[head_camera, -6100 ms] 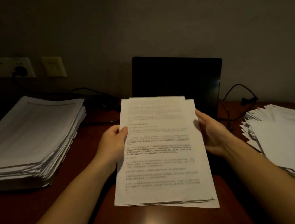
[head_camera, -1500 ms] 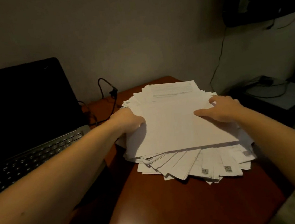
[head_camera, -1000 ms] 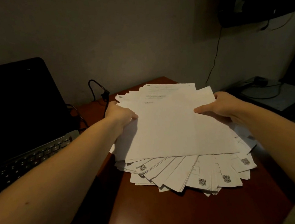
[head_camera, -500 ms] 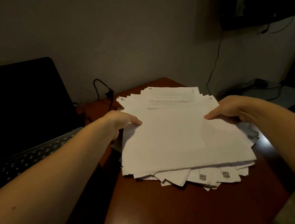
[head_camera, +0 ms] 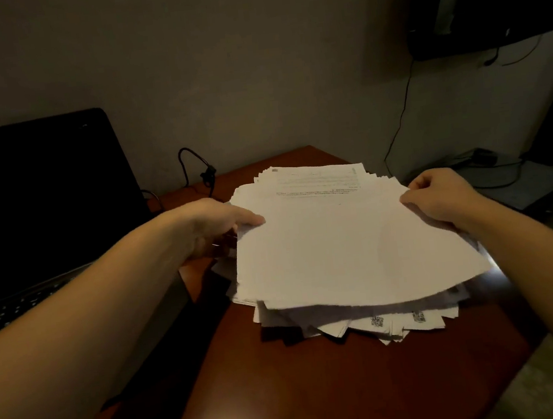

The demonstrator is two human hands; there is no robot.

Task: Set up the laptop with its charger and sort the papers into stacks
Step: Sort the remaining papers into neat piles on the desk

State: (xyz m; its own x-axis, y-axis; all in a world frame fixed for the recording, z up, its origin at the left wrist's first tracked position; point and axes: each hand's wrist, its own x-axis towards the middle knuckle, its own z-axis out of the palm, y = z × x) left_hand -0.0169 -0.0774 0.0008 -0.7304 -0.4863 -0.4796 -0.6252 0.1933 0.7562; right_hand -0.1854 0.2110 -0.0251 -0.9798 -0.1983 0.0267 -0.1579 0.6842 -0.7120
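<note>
head view showed the left hand [head_camera: 216, 224] and right hand [head_camera: 439, 196] each pinching a side of a sheaf of papers [head_camera: 342, 253] over the fanned pile [head_camera: 398, 324] near the far right corner of the surface [head_camera: 324, 397]; sorting seemed under way, and next the sheaf likely needed squaring.

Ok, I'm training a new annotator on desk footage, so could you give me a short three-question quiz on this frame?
1. True or false: the left hand and right hand each grip an edge of the top bundle of sheets.
2. Where is the open laptop relative to the paper pile? A left, B right, C on top.
3. Fill in: the QR-coded sheets poke out at the pile's ____ edge.
Key: 1 true; 2 A; 3 near.
</note>
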